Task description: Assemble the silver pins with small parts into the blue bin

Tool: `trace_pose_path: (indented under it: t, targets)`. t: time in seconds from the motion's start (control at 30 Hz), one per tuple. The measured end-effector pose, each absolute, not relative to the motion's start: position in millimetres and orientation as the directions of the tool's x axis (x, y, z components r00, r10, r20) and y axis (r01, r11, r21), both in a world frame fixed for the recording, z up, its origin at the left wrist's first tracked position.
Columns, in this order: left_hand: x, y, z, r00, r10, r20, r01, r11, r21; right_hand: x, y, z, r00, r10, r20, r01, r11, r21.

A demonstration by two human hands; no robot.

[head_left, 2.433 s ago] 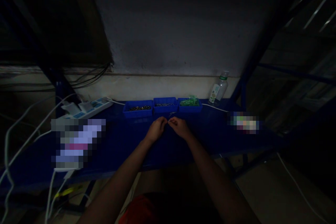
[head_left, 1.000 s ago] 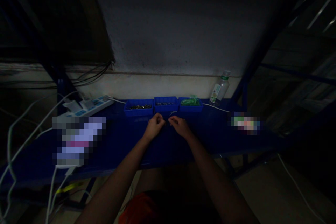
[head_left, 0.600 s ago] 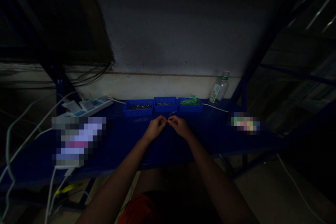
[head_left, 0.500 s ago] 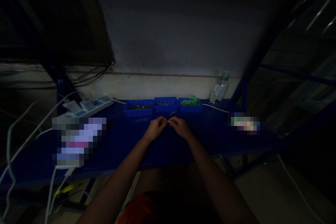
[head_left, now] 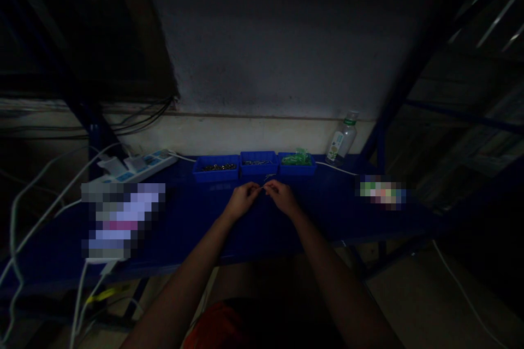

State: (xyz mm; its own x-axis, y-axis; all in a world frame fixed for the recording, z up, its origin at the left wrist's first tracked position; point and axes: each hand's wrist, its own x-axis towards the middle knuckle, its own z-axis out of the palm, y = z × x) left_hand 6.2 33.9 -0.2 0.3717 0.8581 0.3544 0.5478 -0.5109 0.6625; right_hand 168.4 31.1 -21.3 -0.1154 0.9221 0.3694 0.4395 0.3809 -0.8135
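My left hand (head_left: 242, 199) and my right hand (head_left: 280, 197) meet fingertip to fingertip over the dark blue shelf (head_left: 196, 223), both pinched on a tiny thin part (head_left: 262, 187) too small and dim to name. Just beyond them stand three blue bins in a row: the left bin (head_left: 215, 168) and the middle bin (head_left: 258, 163) hold small dark metal pieces, and the right bin (head_left: 296, 163) holds green pieces.
A white power strip (head_left: 137, 166) with plugs and white cables lies at the back left. A plastic bottle (head_left: 341, 142) stands at the back right by the wall. Blurred patches cover items on the left and right of the shelf. Blue rack posts frame both sides.
The hands drew slightly apart a second ago and have come back together at the fingertips. Nothing else has moved.
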Motion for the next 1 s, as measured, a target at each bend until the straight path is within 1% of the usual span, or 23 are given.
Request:
trace_pose_path:
  t: [0.07, 0.2, 0.3, 0.4, 0.6, 0.7, 0.77, 0.9, 1.0]
  targets:
    - [5, 35, 0, 0.379, 0.854, 0.357, 0.538, -0.517, 0.666, 169, 32, -22, -0.113, 0.917, 0.383, 0.433, 0.392, -0.811]
    - [4, 37, 1, 0.345, 0.837, 0.424, 0.499, -0.546, 0.672, 169, 34, -24, -0.111, 0.908, 0.403, 0.429, 0.410, -0.805]
    - [6, 36, 2, 0.354, 0.816, 0.458, 0.464, -0.578, 0.671, 169, 35, -27, -0.155, 0.897, 0.414, 0.440, 0.438, -0.784]
    - [7, 33, 3, 0.387, 0.800, 0.460, 0.435, -0.598, 0.673, 168, 34, -28, -0.199, 0.883, 0.425, 0.452, 0.468, -0.760]
    - [6, 34, 3, 0.354, 0.801, 0.483, 0.453, -0.599, 0.661, 168, 32, -23, -0.162, 0.890, 0.426, 0.461, 0.450, -0.765]
    - [4, 37, 0, 0.335, 0.816, 0.471, 0.493, -0.578, 0.650, 168, 32, -20, -0.100, 0.884, 0.457, 0.465, 0.447, -0.764]
    - [4, 38, -3, 0.364, 0.820, 0.443, 0.511, -0.573, 0.641, 167, 31, -18, -0.070, 0.872, 0.485, 0.458, 0.460, -0.761]
    - [4, 39, -9, 0.442, 0.818, 0.368, 0.516, -0.568, 0.642, 165, 29, -17, -0.093, 0.840, 0.535, 0.438, 0.517, -0.735]
    - [4, 39, -10, 0.462, 0.816, 0.348, 0.510, -0.566, 0.648, 165, 28, -16, -0.113, 0.827, 0.551, 0.435, 0.540, -0.721]
